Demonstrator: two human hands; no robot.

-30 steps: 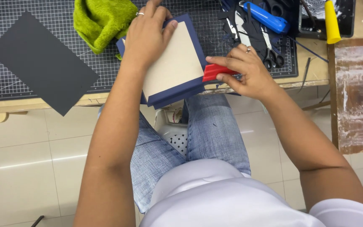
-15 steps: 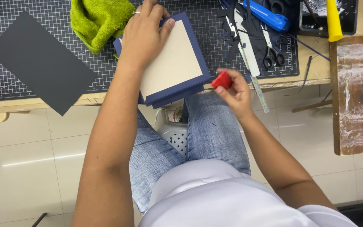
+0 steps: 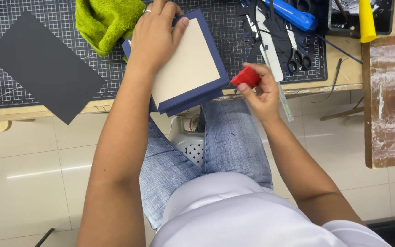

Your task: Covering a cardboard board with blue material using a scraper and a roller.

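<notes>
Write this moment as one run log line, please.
left hand: presses navy board | right hand: holds red tool | beside: green cloth

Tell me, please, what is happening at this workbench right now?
A seated person presses the left hand flat on a beige board wrapped in navy paper, at the edge of a gridded cutting mat. The right hand pinches a small red tool in its fingers beside the board's corner. A green cloth, scissors and a dark sheet lie nearby.

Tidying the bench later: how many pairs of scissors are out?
1. The scissors lie on the cutting mat, beyond the right hand holding the red block. More may hide among the clutter further back.
</notes>
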